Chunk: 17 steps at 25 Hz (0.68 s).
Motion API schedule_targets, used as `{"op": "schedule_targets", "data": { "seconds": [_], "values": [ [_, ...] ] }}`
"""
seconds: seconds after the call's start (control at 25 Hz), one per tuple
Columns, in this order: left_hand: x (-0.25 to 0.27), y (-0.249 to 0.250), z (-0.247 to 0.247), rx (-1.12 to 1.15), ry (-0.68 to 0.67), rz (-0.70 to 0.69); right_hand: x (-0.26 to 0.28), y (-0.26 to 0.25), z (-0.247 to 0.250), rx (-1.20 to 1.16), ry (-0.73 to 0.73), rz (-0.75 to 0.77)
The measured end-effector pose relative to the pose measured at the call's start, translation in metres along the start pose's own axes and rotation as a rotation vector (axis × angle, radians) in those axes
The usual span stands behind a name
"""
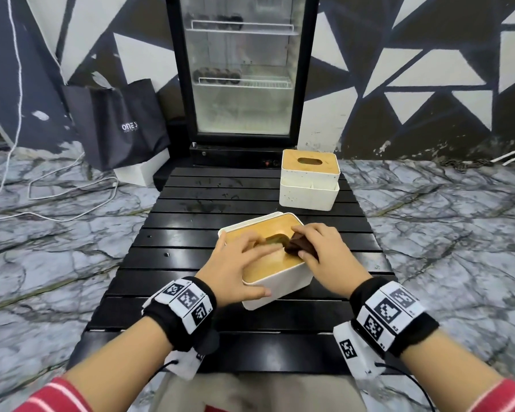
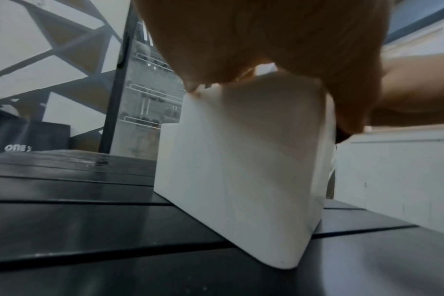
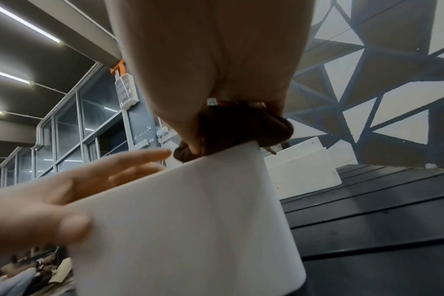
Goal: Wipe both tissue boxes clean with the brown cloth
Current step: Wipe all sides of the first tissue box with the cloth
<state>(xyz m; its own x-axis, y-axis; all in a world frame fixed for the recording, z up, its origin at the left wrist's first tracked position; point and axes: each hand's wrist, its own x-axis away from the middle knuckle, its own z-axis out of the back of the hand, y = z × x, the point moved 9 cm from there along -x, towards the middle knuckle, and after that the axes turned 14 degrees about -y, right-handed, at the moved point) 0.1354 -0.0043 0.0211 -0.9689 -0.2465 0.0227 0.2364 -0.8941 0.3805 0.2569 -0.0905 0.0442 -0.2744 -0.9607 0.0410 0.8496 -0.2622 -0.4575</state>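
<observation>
Two risks: right hand [image 1: 321,248] is pinching the bunched brown cloth [image 1: 299,246] beside the slot; left hand [image 1: 238,263], fingers spread, is bracing the near tissue box [image 1: 280,281] — cloth snagging, box skidding.

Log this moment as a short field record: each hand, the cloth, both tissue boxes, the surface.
left hand: steadies the near tissue box, fingers spread on its lid, thumb on the side wall
right hand: grips the brown cloth, pressing it on the lid beside the slot
near tissue box: white, wooden lid, angled on the table
far tissue box: upright, untouched, at the table's far right
table: black, slatted
</observation>
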Motion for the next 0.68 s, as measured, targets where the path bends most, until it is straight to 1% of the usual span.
{"op": "schedule_targets", "data": {
  "seconds": [0.08,0.12,0.16,0.24,0.4,0.48,0.56,0.68],
  "values": [
    [0.006,-0.017,0.003,0.111,0.021,0.136,0.001,-0.002,-0.003,0.014,-0.003,0.020],
    [0.008,-0.026,0.001,0.188,0.004,0.205,0.002,-0.003,-0.002,0.002,0.012,0.033],
    [0.010,-0.032,-0.001,0.271,-0.014,0.245,0.004,-0.005,-0.003,-0.009,0.020,0.049],
    [0.012,-0.036,-0.004,0.394,-0.011,0.248,0.005,-0.018,-0.009,-0.018,0.009,0.101],
    [0.011,-0.038,-0.004,0.451,0.045,0.232,-0.006,-0.060,-0.034,-0.031,-0.031,0.215],
    [0.010,-0.037,-0.006,0.448,0.064,0.223,-0.015,-0.069,-0.041,-0.014,-0.024,0.193],
    [0.010,-0.036,-0.006,0.433,0.090,0.197,-0.024,-0.072,-0.042,0.017,-0.032,0.127],
    [0.012,-0.039,-0.004,0.439,0.125,0.175,-0.034,-0.078,-0.040,0.033,-0.002,0.081]
  ]
}}
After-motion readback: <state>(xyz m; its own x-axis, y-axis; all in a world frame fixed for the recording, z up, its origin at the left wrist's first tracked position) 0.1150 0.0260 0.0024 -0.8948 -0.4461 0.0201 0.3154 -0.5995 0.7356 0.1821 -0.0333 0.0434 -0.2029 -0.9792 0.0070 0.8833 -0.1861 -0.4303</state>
